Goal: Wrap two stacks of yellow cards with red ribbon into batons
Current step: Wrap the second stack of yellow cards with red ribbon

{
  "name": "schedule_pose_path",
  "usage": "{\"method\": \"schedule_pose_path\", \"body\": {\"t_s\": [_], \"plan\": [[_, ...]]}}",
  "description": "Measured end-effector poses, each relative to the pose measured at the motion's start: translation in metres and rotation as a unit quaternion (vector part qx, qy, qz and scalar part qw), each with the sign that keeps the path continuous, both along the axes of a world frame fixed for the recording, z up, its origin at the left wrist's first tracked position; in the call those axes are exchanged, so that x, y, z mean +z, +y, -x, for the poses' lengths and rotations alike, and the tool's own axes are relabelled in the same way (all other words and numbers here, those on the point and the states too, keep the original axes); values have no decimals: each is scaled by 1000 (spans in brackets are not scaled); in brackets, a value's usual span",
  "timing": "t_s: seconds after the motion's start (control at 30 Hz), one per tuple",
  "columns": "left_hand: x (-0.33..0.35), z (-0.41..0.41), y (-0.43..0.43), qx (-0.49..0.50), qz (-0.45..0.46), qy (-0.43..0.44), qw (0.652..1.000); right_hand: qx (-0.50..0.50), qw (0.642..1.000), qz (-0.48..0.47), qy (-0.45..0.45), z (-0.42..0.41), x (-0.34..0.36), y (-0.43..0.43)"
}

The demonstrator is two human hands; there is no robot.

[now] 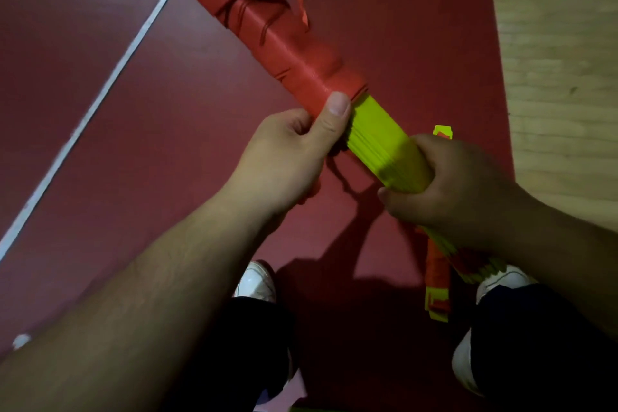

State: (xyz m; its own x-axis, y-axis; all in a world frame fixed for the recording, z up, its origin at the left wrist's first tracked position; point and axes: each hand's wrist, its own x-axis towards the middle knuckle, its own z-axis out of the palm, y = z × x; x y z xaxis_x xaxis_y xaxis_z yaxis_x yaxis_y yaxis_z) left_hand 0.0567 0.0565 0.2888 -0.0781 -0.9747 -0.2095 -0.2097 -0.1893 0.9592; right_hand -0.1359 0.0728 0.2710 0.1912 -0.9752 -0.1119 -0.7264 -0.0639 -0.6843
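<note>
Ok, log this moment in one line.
left hand: grips ribbon edge | right hand: grips yellow cards | wrap: near end bare

The stack of cards (pixel 384 144) runs from upper left to lower right above the floor (pixel 133 160), its far part inside the ribbon wrapping (pixel 267 27) and its near part bare. The left hand (pixel 284 157) holds it at the wrapping's near edge; the right hand (pixel 451 187) grips the bare part, further right and nearer. A second stack (pixel 436 278) passes under the right hand, between the left shoe (pixel 257 281) and the right shoe (pixel 501 278); a line (pixel 100 104) crosses the floor on the left.
</note>
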Motion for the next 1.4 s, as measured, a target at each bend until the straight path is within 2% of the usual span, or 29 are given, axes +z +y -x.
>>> {"method": "schedule_pose_path", "body": {"t_s": [0.1,0.3,0.43,0.53,0.63,0.7,0.83,1.0,1.2,1.4], "plan": [[0,7,2,38,7,-37,999,-25,999,23,16,-3,-3,3],[3,13,5,20,-27,84,996,-46,997,52,38,-7,-4,8],[4,15,6,60,15,62,996,-12,999,39,26,-6,-4,5],[2,9,3,41,36,99,994,25,996,-58,-58,2,11,-7],[1,6,4,-3,52,136,989,65,967,-197,-147,9,21,-12],[2,7,6,-21,58,132,989,70,957,-223,-175,9,18,-11],[5,2,0,-38,25,80,996,48,984,-104,-134,9,15,-9],[3,-4,-3,-46,-3,17,999,8,997,-30,-74,11,6,-8],[2,0,1,-23,-16,43,999,-36,999,33,20,7,-7,-9],[-1,8,2,52,-26,52,997,42,998,34,37,-1,-14,0]]}}
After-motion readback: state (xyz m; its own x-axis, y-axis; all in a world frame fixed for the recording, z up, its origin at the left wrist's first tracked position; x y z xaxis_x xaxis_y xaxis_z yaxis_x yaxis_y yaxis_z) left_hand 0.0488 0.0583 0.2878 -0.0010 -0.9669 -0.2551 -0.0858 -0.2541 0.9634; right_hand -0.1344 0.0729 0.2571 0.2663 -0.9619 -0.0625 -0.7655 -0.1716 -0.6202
